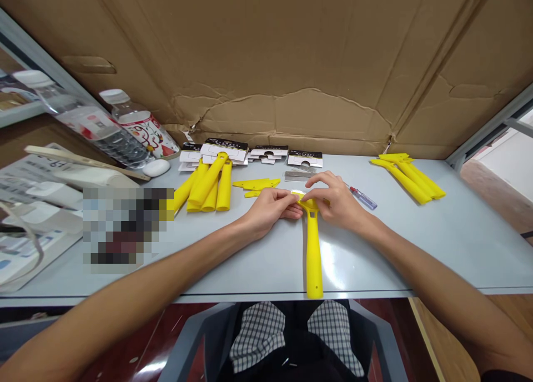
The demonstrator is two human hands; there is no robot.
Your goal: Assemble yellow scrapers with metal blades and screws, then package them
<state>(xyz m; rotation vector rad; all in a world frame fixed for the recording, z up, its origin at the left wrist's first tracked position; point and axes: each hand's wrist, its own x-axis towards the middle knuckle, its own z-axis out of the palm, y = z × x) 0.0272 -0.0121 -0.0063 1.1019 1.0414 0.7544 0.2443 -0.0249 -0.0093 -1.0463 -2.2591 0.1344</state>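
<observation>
A yellow scraper (314,249) lies on the table with its handle toward me, the handle's end at the front edge. My left hand (272,209) pinches the left end of its wide head. At the head's right side, my right hand (335,199) has bent fingers on the scraper, its index finger and thumb over the top. The fingers hide much of the head. Just beyond are flat metal blades (297,176) and loose yellow cover plates (257,184). A screwdriver (363,197) with a clear handle rests to the right of my right hand.
Yellow scrapers with card headers (210,187) are heaped at the back left. More packaging cards (305,158) lie along the cardboard wall (291,54). Yellow scraper handles (410,176) lie at the back right. Bottles (141,126) and a white mouse (156,168) are at the left.
</observation>
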